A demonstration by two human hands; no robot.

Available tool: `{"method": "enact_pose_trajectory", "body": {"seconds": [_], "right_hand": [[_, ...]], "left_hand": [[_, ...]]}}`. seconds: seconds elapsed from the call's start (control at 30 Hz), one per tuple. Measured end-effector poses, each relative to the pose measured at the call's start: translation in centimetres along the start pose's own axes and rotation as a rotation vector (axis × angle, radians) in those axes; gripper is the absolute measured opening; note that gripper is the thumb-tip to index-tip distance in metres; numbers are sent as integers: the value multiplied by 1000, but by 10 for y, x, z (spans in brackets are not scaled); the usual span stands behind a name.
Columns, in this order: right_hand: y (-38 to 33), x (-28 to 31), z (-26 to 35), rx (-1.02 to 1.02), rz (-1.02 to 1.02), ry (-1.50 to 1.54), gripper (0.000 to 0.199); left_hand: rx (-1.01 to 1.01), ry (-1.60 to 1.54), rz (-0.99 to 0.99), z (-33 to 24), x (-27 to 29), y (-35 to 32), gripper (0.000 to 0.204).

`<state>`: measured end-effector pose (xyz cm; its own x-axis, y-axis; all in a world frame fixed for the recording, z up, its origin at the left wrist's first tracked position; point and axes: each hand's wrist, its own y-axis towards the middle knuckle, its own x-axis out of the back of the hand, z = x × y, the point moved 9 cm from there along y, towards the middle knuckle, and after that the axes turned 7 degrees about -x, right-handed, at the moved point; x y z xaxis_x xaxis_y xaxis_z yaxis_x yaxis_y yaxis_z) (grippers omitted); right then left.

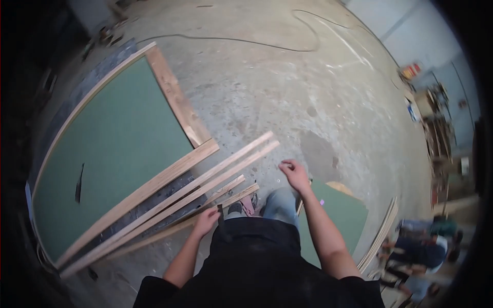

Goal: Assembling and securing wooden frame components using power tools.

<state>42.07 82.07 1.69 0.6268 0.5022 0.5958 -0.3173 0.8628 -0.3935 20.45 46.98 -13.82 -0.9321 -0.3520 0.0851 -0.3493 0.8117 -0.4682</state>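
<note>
My left hand (pixel 207 220) hangs low by my left thigh with its fingers curled. Beside the fingertips is a narrow dark strip (pixel 221 213); whether the hand grips it I cannot tell. Just beyond lie long pale wooden strips (pixel 236 169), slanting from lower left toward the middle, with shorter strips (pixel 246 193) nearer my feet. My right hand (pixel 296 174) is raised ahead of my right leg, fingers bent in and thumb close to them; anything between them is too small to make out. To the left is a large green panel (pixel 113 123) edged with timber (pixel 172 97).
A thin dark object (pixel 79 183) rests on the large panel. Right of my legs lies a smaller green panel (pixel 341 213), with a bundle of strips (pixel 380 236) beyond. People (pixel 423 251) are at the lower right. A cable (pixel 241 42) crosses the concrete floor.
</note>
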Motion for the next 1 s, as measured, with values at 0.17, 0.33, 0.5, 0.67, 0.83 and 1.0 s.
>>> {"method": "enact_pose_trajectory", "body": {"seconds": [0.17,0.33,0.5,0.67,0.83,1.0], "right_hand": [[163,-29,58,510,164,-342,53],[207,-134,34,338,1315,-582,48],[150,-130,43,363,1615,-727,38],[86,-43,109,195,1922,-451,20],[60,32,162,381,1939,-240,13],[44,116,202,82,2020,41,17]], "left_hand": [[165,-416,-154,-48,-126,86,50],[101,-1207,-767,-76,-182,193,62],[-177,-1579,-1372,-124,-206,151,51],[-277,-1317,-1637,-222,-217,84,40],[-206,-1142,-1701,-348,-223,45,36],[-382,-1073,-1655,-443,-238,40,37]]}}
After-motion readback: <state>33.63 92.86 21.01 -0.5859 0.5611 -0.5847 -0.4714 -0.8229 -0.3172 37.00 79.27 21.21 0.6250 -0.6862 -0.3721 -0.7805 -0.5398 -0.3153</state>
